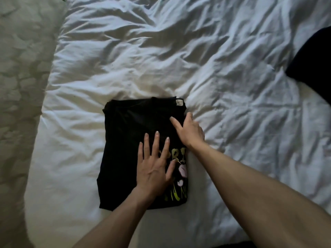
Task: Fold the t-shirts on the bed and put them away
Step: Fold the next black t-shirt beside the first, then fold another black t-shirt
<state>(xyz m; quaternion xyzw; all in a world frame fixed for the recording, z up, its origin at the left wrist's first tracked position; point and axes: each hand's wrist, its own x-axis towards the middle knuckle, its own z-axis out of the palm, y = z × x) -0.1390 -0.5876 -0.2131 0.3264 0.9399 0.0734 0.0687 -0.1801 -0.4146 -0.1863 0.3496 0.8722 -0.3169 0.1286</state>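
Duvet (pixel 197 59), t-shirt (pixel 125 140) beneath fingers (pixel 155 140)

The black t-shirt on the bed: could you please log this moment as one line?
black t-shirt: folded, flat on white duvet | left hand: flat on shirt | right hand: at shirt's right edge | dark garment: right, untouched

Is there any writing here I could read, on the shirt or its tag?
Yellow print on the folded black t-shirt: partly hidden by the left hand; letters resembling "RI" show, not surely readable.
Small white neck label: too small to read.
Yellow-green lettering at the hem: illegible.
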